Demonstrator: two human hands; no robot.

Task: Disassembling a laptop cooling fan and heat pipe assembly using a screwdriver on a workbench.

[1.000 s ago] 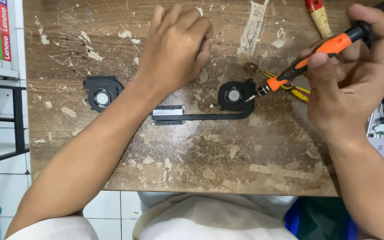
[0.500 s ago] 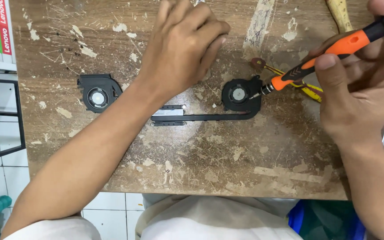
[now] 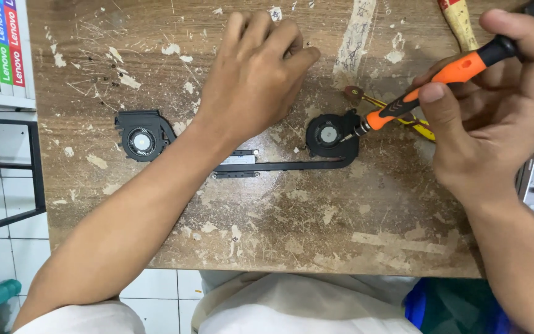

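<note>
Comparing with a second ago, we see the screwdriver [image 3: 431, 86] tip, which sat at the right fan [image 3: 332, 134] rim, staying there while our right hand [image 3: 495, 111] shifts only slightly, fingers wrapped tight around the orange-and-black handle. Our left hand [image 3: 251, 77] keeps resting flat and loosely spread, holding nothing, on the worn table [image 3: 279, 247] above the black heat pipe [image 3: 292, 166] that runs left from that fan to the left fan [image 3: 142, 136]. We judge the driver remains seated on a screw at the fan's edge, little progress made.
</note>
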